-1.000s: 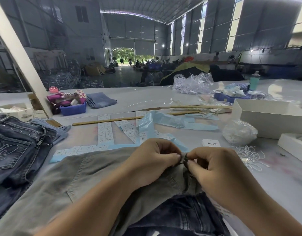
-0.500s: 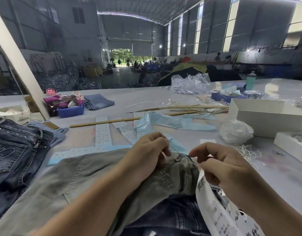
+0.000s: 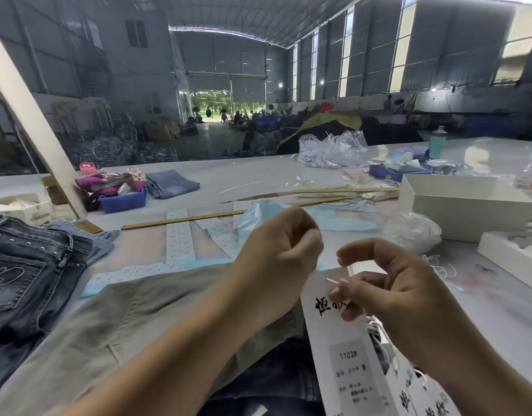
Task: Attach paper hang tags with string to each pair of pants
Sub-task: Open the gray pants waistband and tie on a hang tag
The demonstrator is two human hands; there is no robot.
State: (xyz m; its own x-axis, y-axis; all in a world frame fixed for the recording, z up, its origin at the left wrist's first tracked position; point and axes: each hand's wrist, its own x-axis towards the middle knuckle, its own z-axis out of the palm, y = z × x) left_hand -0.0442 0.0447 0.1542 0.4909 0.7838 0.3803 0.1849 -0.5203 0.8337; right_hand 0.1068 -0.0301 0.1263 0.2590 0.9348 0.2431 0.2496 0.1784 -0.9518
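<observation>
A pair of grey-khaki pants [image 3: 132, 319] lies spread on the table in front of me, with dark jeans [image 3: 276, 382] below it near the bottom edge. My left hand [image 3: 279, 250] is raised above the pants, fingers curled, pinching the top of a white paper hang tag [image 3: 345, 349] printed with black characters and "1103#". My right hand [image 3: 387, 292] is beside it, thumb and fingers pinching a thin white string end [image 3: 332, 280] at the tag's upper part. More tags [image 3: 420, 397] hang below my right wrist.
Dark embroidered jeans [image 3: 27, 274] are piled at the left. Strips of size labels [image 3: 180, 238] and blue backing lie ahead, with wooden rulers [image 3: 183, 219]. A white box [image 3: 465, 205], a bag [image 3: 411, 231], loose strings [image 3: 441, 265] sit right. A blue bin [image 3: 123, 201] stands far left.
Both hands lifted off the pants' waistband. The hang tag came up into view between them, and my right hand now pinches the string end at the tag.
</observation>
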